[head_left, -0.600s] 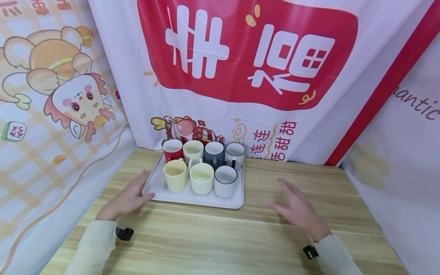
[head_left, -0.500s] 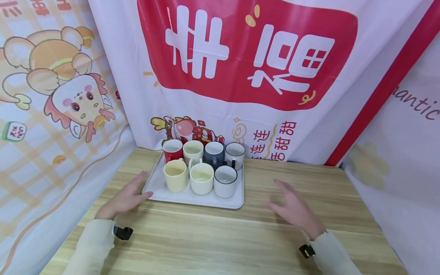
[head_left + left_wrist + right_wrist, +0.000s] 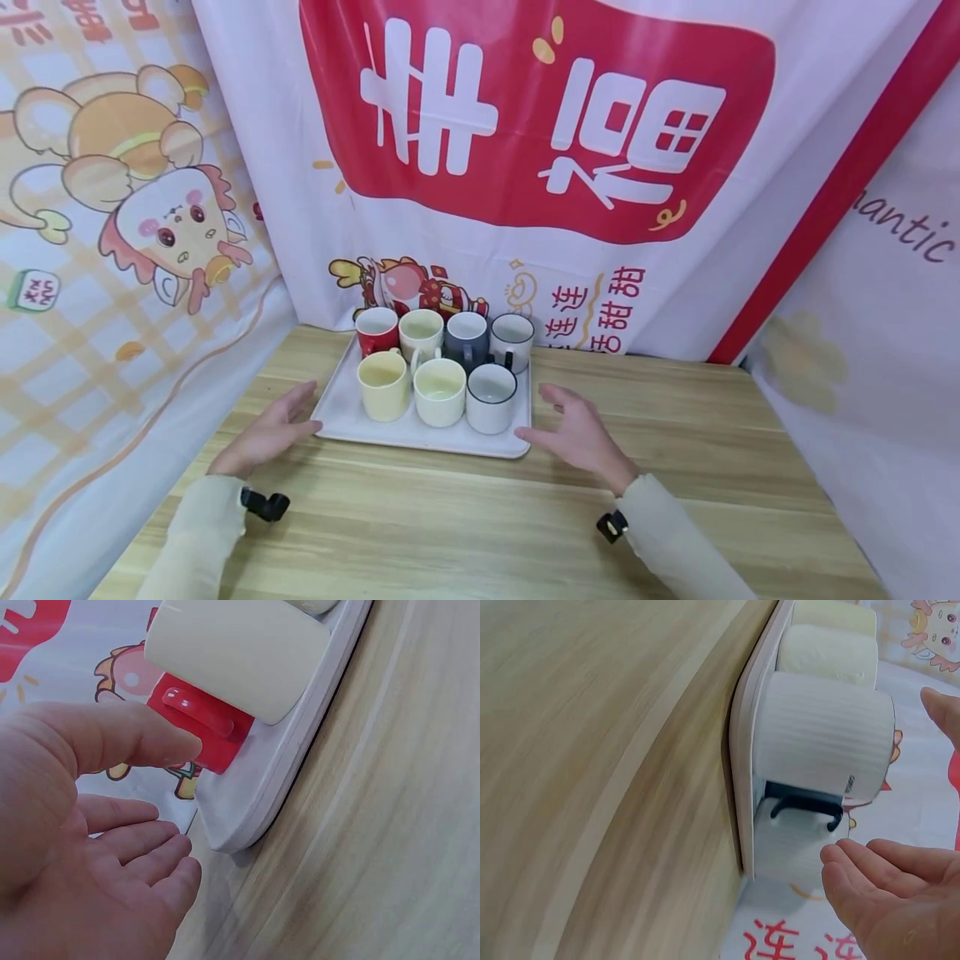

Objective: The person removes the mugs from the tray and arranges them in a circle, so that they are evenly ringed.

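A white tray (image 3: 341, 421) bears several mugs in two rows. The back row has a red mug (image 3: 377, 333), a cream mug (image 3: 422, 336), a dark grey mug (image 3: 467, 340) and a white mug with a black rim (image 3: 512, 342). In front stand a yellow mug (image 3: 385, 392), a pale cream mug (image 3: 440, 398) and a ribbed white black-rimmed mug (image 3: 821, 735). My left hand (image 3: 270, 429), thumb and fingers apart, is beside the tray's left edge. At the right edge is my right hand (image 3: 573, 429), thumb tip overlapping the front corner in the head view. Neither palm holds anything.
The tray stands on a wood-grain table (image 3: 450, 533), near its back edge. Behind it hangs a white cloth (image 3: 465, 217) with red printing, and a patterned cloth (image 3: 135, 333) closes off the left side. Dark wrist cameras sit at both cuffs.
My right hand has moved left, from well clear of the tray to its right edge. My left hand has shifted slightly left. Tray and mugs have stayed in place.
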